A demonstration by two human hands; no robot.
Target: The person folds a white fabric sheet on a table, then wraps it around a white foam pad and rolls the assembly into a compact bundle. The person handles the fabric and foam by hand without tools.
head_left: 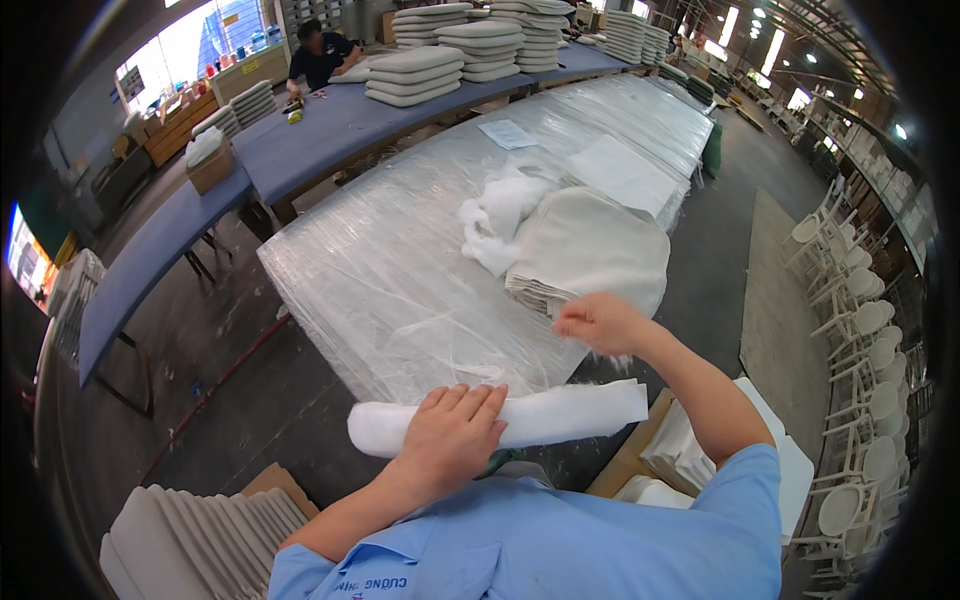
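A roll of white wadding (560, 415) lies across the near end of the plastic-wrapped table, close to my body. My left hand (452, 430) rests on it palm down, fingers stretched out over its top. To the right and farther off, my right hand (605, 325) is raised with its fingers curled closed. White wisps hang beneath it, seemingly a tuft of wadding (621, 359) in its grip. Just beyond that hand sits a stack of off-white cushion covers (600, 245). Loose white wadding (500, 215) is heaped against the stack's left side.
Clear plastic covers the long table (370, 260), with a paper sheet (508, 134) on it. Blue tables (340, 125) bear piles of cushions (415, 75); a person (320, 55) works there. Stacked cushions (190, 540) stand at my left, a box (680, 440) at my right, chair frames (870, 360) farther right.
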